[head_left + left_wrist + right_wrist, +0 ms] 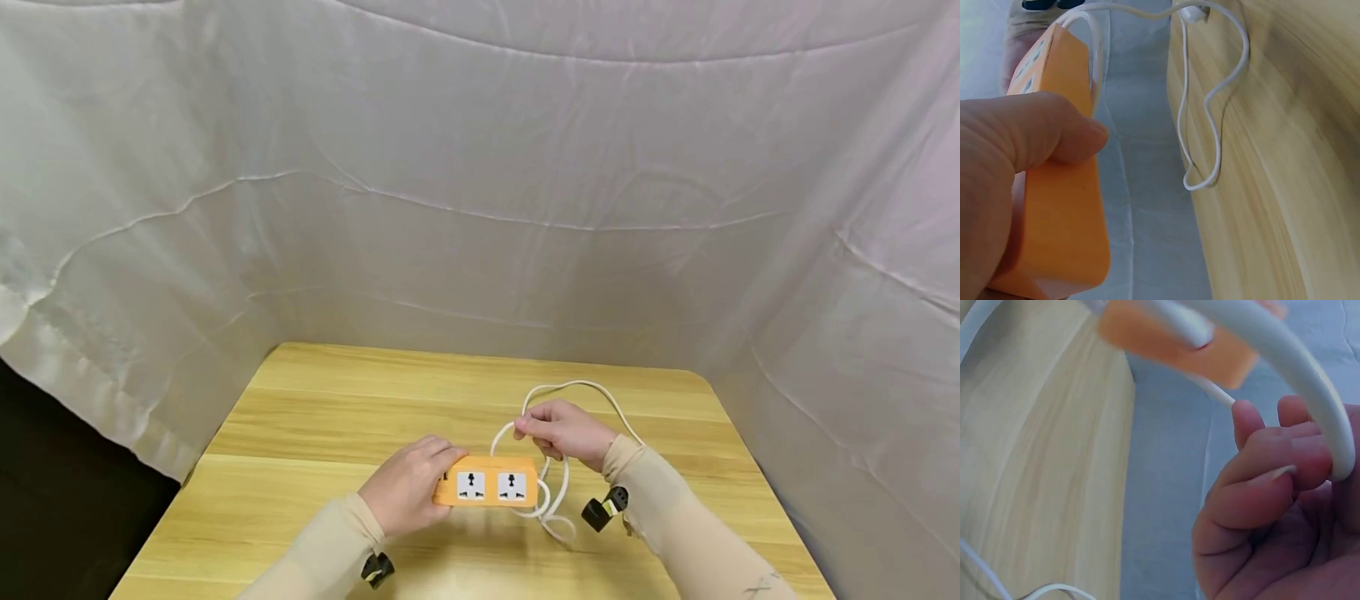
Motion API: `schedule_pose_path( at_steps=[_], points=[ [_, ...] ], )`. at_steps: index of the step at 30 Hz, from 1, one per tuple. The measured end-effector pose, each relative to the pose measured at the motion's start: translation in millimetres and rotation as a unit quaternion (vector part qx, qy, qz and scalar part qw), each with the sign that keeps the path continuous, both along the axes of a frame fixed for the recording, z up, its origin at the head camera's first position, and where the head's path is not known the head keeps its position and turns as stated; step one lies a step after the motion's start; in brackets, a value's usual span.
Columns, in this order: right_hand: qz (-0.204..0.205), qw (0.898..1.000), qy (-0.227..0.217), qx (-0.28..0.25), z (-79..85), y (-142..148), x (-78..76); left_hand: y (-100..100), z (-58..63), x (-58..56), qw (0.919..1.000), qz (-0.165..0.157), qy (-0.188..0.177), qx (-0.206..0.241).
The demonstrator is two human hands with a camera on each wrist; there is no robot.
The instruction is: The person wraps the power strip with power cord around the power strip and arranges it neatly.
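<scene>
An orange power strip with white socket faces is held above the table, its sockets facing the head camera. My left hand grips its left end; in the left wrist view the thumb lies across the orange side. To the right, my right hand pinches the strip's white cord between thumb and fingers. In the right wrist view the cord arcs thickly into the curled fingers, with the strip's orange end blurred behind. Several cord loops hang beside the strip's right end.
A wood-grain table lies under both hands, enclosed by grey cloth at the back and sides. In the left wrist view, a loop of cord rests on the tabletop near a small white block. Black devices sit on both wrists.
</scene>
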State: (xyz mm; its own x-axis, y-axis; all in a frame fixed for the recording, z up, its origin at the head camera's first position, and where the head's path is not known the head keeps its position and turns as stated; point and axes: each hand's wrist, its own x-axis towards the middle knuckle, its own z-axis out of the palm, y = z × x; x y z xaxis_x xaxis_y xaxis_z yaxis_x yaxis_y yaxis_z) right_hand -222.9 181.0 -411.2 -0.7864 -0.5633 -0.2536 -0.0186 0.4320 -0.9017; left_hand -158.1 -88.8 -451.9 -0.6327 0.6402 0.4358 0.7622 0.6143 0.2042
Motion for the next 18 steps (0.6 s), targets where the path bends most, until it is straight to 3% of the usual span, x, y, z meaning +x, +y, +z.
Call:
schedule_pose_path(
  at_steps=[18],
  points=[
    [-0.006, 0.999, 0.04, -0.014, 20.9, -4.2, 12.7, -5.3, -16.1, -6.6, 0.9926, 0.072, -0.097, -0.008]
  ],
)
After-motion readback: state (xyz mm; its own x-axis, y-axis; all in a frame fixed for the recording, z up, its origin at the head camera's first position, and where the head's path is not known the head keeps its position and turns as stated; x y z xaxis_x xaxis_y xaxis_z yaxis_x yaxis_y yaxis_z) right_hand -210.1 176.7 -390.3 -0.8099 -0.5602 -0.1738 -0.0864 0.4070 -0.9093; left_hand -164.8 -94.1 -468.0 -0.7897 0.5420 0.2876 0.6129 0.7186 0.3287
